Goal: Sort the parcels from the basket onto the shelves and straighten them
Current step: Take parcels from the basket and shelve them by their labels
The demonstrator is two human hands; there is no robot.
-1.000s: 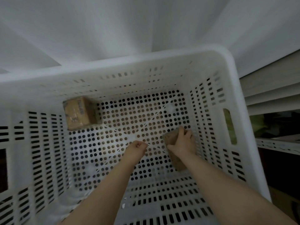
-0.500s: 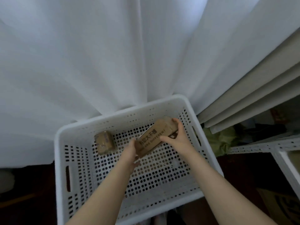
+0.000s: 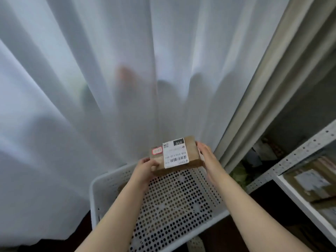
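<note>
I hold the parcel (image 3: 193,151) between my hands, above the basket (image 3: 101,180): left hand (image 3: 145,167) curled round its left end, right hand (image 3: 206,157) pressed flat against the right end. It seems stiff and light; best held by the ends, off the slick label (image 3: 175,153).

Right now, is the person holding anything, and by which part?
A brown cardboard parcel with a white label, held by its two short ends: left hand curled round one end, right hand pressed against the other.
</note>
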